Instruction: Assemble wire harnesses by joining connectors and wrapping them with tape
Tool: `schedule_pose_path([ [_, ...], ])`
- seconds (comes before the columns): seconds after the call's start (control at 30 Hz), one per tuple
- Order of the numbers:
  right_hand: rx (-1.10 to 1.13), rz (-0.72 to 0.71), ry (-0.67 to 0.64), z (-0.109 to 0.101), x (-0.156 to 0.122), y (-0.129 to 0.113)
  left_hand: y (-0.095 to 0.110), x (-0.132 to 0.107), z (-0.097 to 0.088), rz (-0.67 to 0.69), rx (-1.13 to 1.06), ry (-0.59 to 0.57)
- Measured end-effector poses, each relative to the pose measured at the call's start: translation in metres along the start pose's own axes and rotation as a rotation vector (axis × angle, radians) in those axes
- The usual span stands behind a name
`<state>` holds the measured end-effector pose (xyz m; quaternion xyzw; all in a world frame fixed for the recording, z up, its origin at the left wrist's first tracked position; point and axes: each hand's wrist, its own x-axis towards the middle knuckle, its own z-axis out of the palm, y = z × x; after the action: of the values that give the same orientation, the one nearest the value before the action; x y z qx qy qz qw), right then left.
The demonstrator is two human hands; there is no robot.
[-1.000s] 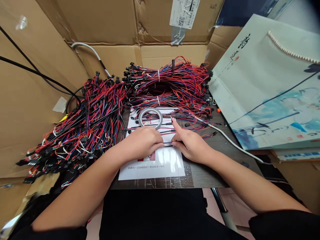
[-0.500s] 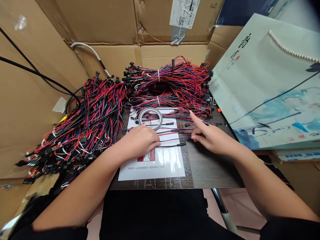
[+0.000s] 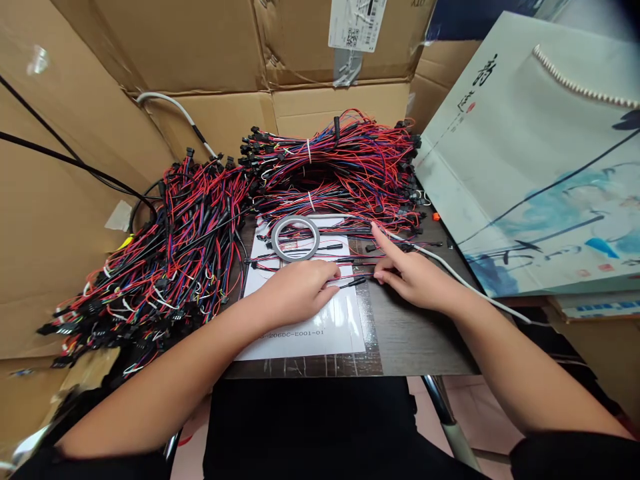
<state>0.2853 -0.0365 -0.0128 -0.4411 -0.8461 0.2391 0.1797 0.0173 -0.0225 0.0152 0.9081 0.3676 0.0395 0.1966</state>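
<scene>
My left hand [image 3: 297, 291] rests palm down on a white printed sheet [image 3: 345, 323], fingers curled onto a thin black wire [image 3: 353, 283] that lies across it. My right hand [image 3: 413, 275] sits just to the right, forefinger stretched toward the wire pile, the other fingers pinched on thin red and black wires [image 3: 357, 261]. A grey tape roll [image 3: 295, 238] lies flat just beyond my left hand. Behind it is a bundled heap of red, blue and black wire harnesses [image 3: 340, 167]. A second, looser heap [image 3: 165, 253] spreads to the left.
Cardboard box walls [image 3: 210, 47] close in the back and left. A pale paper gift bag [image 3: 540, 160] leans at the right. A white cable [image 3: 465, 283] runs across the dark tabletop [image 3: 410, 340] under my right wrist. Black cables [image 3: 65, 160] cross the left cardboard.
A second ago both hands pinched a wire together on the sheet. My right hand moved right toward the pile, then back slightly. My left hand slid a little right along the wire.
</scene>
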Motion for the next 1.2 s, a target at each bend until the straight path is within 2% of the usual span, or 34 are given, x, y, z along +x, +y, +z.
schedule_pose_path([
  [0.17,-0.004,-0.022,0.007,0.004,-0.001,0.003,0.009,0.021,0.01,0.021,-0.027,0.016],
  [0.33,0.01,0.01,0.028,-0.001,-0.002,0.007,0.007,0.034,0.018,0.042,-0.035,0.063],
  [0.5,0.019,0.036,0.005,-0.004,-0.003,0.006,0.006,0.028,0.019,0.059,-0.09,0.101],
  [0.83,0.045,0.079,-0.03,-0.022,-0.009,0.017,-0.005,0.011,0.008,0.026,-0.018,0.061],
  [0.9,0.024,0.099,0.014,-0.028,-0.011,0.019,-0.007,0.011,0.009,0.012,0.017,0.039],
  [1.07,-0.042,0.169,0.293,-0.041,-0.017,0.024,-0.007,0.011,0.011,-0.003,0.095,0.011],
  [1.1,-0.062,0.183,0.299,-0.043,-0.018,0.026,-0.007,0.01,0.01,0.0,0.105,0.012],
  [1.2,-0.15,0.21,0.196,-0.043,-0.019,0.032,-0.007,0.009,0.008,-0.003,0.128,0.021],
])
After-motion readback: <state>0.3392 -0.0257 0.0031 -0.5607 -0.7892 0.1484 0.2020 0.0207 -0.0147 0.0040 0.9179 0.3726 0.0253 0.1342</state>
